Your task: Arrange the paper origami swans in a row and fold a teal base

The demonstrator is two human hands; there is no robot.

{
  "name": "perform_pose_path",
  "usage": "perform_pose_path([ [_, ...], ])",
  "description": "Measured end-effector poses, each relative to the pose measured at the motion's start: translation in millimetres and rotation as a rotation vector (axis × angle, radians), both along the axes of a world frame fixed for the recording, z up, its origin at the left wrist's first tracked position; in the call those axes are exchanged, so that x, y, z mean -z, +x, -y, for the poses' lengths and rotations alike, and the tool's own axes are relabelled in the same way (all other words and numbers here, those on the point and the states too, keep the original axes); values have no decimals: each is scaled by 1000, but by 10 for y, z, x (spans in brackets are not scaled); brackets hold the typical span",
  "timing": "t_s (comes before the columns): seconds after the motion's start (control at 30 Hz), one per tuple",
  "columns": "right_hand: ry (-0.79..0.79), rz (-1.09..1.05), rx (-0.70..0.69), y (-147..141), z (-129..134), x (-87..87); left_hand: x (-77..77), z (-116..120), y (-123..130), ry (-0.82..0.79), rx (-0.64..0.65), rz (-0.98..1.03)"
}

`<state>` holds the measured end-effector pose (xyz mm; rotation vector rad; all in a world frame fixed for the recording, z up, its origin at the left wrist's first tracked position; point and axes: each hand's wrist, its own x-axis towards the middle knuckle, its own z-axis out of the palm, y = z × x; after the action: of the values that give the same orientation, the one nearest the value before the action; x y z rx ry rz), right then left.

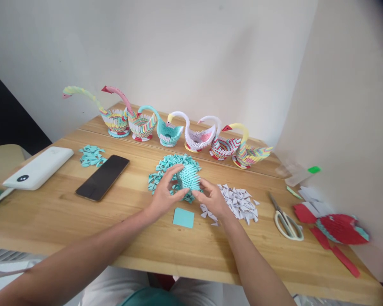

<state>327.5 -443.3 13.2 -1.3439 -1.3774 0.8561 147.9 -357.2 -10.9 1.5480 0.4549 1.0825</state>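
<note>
Between my two hands is a turquoise piece built from many folded paper triangles [189,176], its pointed tips facing right. My left hand [166,191] grips its left side with thumb and fingers. On the right side, my right hand [212,197] closes on it with thumb and fingertips. Behind and below the piece lies a heap of loose turquoise paper triangles [169,162]. A flat turquoise paper rectangle [183,217] rests on the table in front of my hands. Beside my right hand spreads a pile of white paper triangles [242,204].
Several finished paper swans [169,131] line the back of the wooden table [140,242]. Leftward are a phone [102,177], a white power bank [40,168] and a small turquoise pile [92,156]. Rightward lie scissors [285,221], red paper work [341,228] and a green-capped bottle [301,176].
</note>
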Motion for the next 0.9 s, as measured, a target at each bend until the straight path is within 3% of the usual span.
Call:
perform_pose_path([
  [0.23, -25, -175, 55, -12, 0, -24, 48, -12, 5, 121, -40, -2],
  [0.5, -23, -122, 47, -17, -6, -19, 51, -37, -21, 343, -103, -66],
  [0.9, -30, -187, 33, -23, 0, -42, 6, -27, -43, 485, -159, -101],
])
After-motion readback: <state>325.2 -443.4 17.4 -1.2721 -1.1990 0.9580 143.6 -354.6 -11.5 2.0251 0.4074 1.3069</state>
